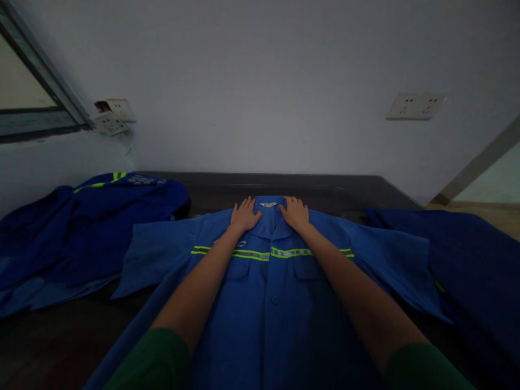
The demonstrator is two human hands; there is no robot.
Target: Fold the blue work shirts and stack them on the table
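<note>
A blue work shirt (pixel 268 303) with a yellow-green reflective stripe across the chest lies spread front-up on a dark table (pixel 60 330), collar toward the wall. My left hand (pixel 244 214) lies flat on the left side of the collar, fingers stretched out. My right hand (pixel 295 212) rests flat on the right side of the collar, fingers likewise extended. Both hands press on the fabric and hold nothing. A small label (pixel 268 204) shows at the neck between them. Green sleeves cover my upper arms.
A crumpled darker blue garment (pixel 93 227) with a reflective stripe lies at the left of the table. Another dark blue garment (pixel 467 260) lies at the right. A white wall with sockets (pixel 414 105) stands behind; a window frame (pixel 36 108) is at the left.
</note>
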